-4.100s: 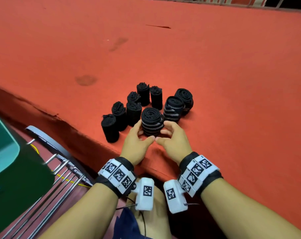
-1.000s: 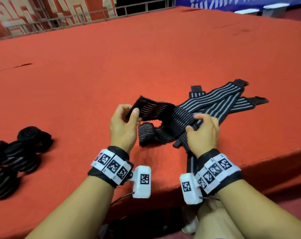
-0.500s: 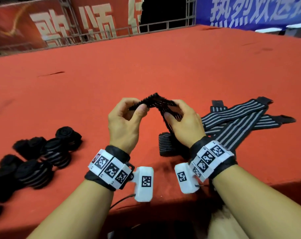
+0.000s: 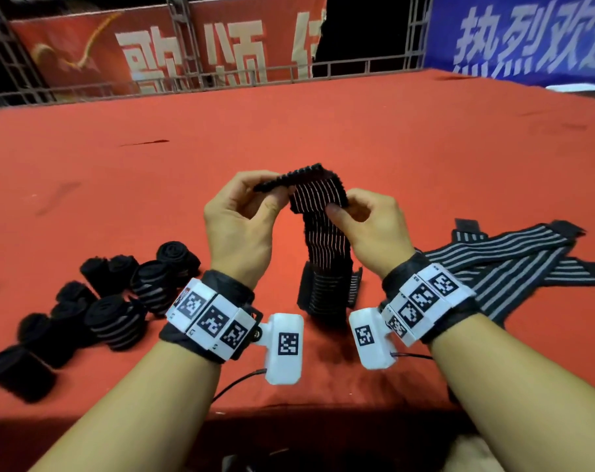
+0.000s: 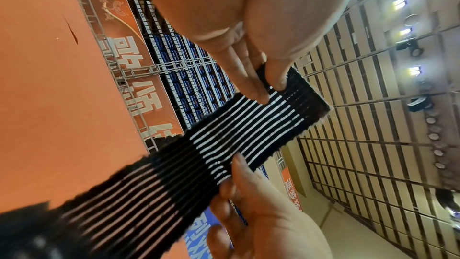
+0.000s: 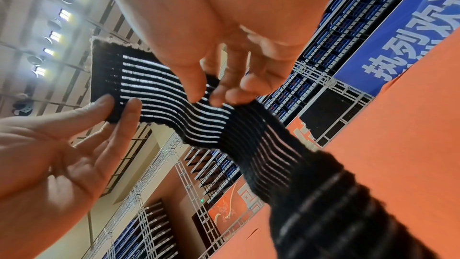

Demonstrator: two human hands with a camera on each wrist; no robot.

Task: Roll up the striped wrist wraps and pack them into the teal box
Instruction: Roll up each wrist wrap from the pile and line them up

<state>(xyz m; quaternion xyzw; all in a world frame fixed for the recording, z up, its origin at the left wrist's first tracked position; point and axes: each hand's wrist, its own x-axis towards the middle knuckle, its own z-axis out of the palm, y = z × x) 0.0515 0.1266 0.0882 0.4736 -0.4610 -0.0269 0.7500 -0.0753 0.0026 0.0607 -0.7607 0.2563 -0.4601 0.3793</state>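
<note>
Both hands hold one black wrist wrap with white stripes (image 4: 318,199) up over the red carpeted platform (image 4: 391,148). My left hand (image 4: 272,192) pinches its free end between thumb and fingers, which the left wrist view shows close up at the wrap (image 5: 248,131). My right hand (image 4: 342,206) pinches the band just beside it, thumb against fingers (image 6: 206,95). The rest of the wrap hangs down to a loose fold (image 4: 326,294) on the carpet between my wrists. The teal box is not in view.
Several rolled black wraps (image 4: 119,301) lie in a cluster on the carpet at the left. Flat unrolled striped wraps (image 4: 514,257) lie crossed at the right. The platform's front edge (image 4: 289,408) runs below my forearms. A metal railing with banners (image 4: 221,73) lines the back.
Both hands have lifted the wrap's end higher, and the band now hangs straight down from them. The head view has tilted up and turned, so the rolled pile shows more at the left.
</note>
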